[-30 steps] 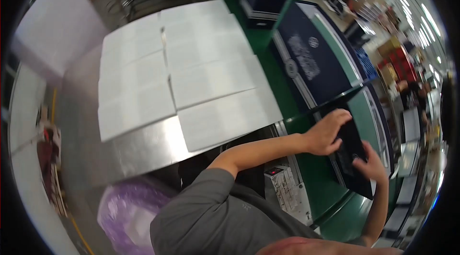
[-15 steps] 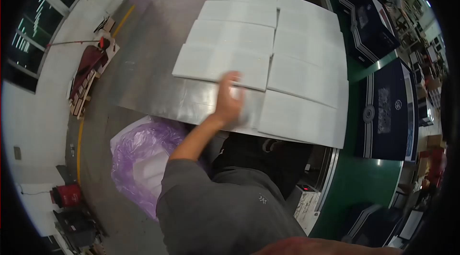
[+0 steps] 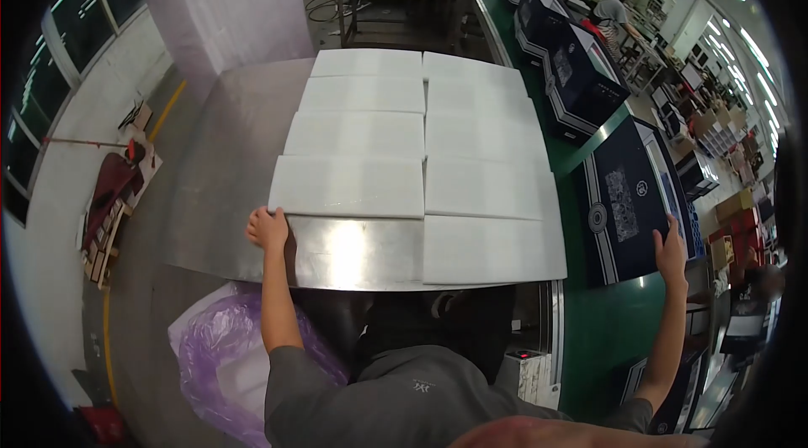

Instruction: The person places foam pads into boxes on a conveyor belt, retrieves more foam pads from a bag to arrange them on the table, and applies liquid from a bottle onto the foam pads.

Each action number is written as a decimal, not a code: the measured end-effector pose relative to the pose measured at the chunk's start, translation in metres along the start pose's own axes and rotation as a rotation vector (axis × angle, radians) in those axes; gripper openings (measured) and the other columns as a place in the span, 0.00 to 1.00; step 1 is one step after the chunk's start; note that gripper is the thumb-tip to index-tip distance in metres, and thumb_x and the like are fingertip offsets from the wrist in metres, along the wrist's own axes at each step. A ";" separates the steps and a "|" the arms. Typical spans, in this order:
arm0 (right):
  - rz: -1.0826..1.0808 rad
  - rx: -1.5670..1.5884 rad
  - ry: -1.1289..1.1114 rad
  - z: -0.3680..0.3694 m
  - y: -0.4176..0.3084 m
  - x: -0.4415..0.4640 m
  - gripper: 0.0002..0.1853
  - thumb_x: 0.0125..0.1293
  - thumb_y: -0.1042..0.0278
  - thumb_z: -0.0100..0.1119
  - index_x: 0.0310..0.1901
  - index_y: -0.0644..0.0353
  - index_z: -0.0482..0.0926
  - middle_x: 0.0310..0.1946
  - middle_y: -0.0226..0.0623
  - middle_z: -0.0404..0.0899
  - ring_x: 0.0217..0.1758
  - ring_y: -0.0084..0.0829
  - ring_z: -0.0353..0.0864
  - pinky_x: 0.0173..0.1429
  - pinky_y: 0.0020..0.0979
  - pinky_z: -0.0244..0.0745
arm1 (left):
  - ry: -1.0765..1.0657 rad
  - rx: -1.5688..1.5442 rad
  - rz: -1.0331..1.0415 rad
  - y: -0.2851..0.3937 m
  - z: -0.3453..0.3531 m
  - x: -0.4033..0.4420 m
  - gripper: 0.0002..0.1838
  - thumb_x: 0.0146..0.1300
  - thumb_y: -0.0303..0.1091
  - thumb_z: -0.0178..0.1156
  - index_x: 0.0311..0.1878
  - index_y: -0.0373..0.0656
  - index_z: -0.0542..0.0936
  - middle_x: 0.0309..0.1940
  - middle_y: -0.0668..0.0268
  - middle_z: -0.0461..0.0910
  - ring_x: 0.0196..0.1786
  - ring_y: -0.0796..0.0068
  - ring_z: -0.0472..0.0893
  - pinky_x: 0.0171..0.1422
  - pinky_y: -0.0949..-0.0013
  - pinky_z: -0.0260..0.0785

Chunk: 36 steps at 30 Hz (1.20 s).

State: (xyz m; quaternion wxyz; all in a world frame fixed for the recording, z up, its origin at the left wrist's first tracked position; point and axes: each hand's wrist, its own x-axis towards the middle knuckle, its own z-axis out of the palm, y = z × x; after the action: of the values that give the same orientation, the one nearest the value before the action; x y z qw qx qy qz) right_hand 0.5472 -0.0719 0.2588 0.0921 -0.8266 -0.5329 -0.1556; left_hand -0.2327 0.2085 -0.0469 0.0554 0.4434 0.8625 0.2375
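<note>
White foam sheets (image 3: 353,183) lie in two overlapping columns on a metal-topped table (image 3: 358,250). My left hand (image 3: 268,229) is at the near left corner of the front sheet in the left column, its fingers curled and closed at that corner. My right hand (image 3: 671,253) reaches out to the right, over the green conveyor. Its thumb and fingers are around the near right edge of a dark blue box (image 3: 619,204) with silver trim and a round emblem. The fingertips on the box's far side are partly hidden.
Several more dark blue boxes (image 3: 581,69) stand along the green conveyor belt (image 3: 589,322). A purple plastic bag (image 3: 219,355) with white sheets inside sits on the floor at left. Behind the table rises a tall pale wrapped stack (image 3: 227,6). A person (image 3: 610,15) works far off.
My left hand has moved left from the front sheet's middle edge to its corner. My right hand has come into view at the blue box. The view has tilted up and turned.
</note>
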 end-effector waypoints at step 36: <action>0.369 1.945 -0.663 0.078 -0.300 -0.071 0.27 0.83 0.54 0.42 0.71 0.67 0.61 0.61 0.49 0.73 0.59 0.39 0.78 0.61 0.38 0.77 | -1.107 -1.568 0.075 0.081 -0.069 -0.034 0.18 0.70 0.20 0.55 0.62 0.34 0.73 0.51 0.54 0.82 0.49 0.65 0.84 0.61 0.63 0.77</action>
State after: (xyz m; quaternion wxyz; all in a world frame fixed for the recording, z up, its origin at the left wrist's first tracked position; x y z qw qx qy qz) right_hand 0.2593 0.0165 0.1570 0.5896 -0.4656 -0.2922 0.5918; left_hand -0.1733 0.1969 0.0472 0.7281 0.3570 0.2951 0.5052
